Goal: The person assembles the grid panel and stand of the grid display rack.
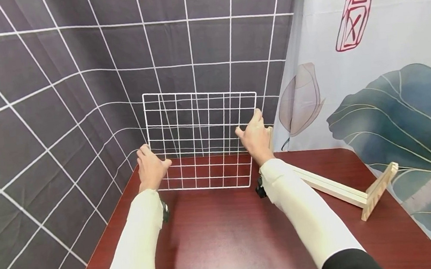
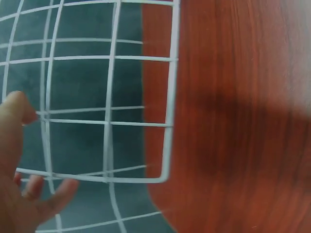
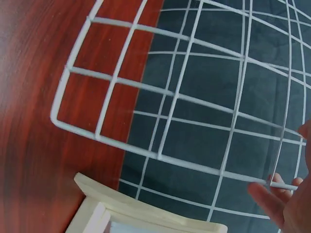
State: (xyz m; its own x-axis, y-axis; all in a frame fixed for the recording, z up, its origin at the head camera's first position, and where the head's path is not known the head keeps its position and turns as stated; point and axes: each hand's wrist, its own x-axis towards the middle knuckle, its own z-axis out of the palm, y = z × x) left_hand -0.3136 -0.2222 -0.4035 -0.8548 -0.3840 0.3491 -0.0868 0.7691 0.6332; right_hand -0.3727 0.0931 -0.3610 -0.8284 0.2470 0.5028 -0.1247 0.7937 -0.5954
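A white wire grid panel [image 1: 208,124] stands upright over the far part of the table, its lower edge close to the tabletop. My left hand [image 1: 150,167] grips its left side low down, thumb in front and fingers round the outer wire. Higher on the opposite side, my right hand [image 1: 256,137] holds the right edge, thumb toward the middle. In the left wrist view, fingertips of the left hand [image 2: 19,208] show at the border wire. The right wrist view has the right hand [image 3: 296,208] at the panel's edge, partly out of frame.
A light wooden stand [image 1: 329,184] with a crosswise foot [image 1: 380,190] lies on the dark red table [image 1: 217,238], right of the panel. Behind hangs a grey cloth [image 1: 168,44] with white grid lines; a patterned white curtain [image 1: 318,25] hangs at right.
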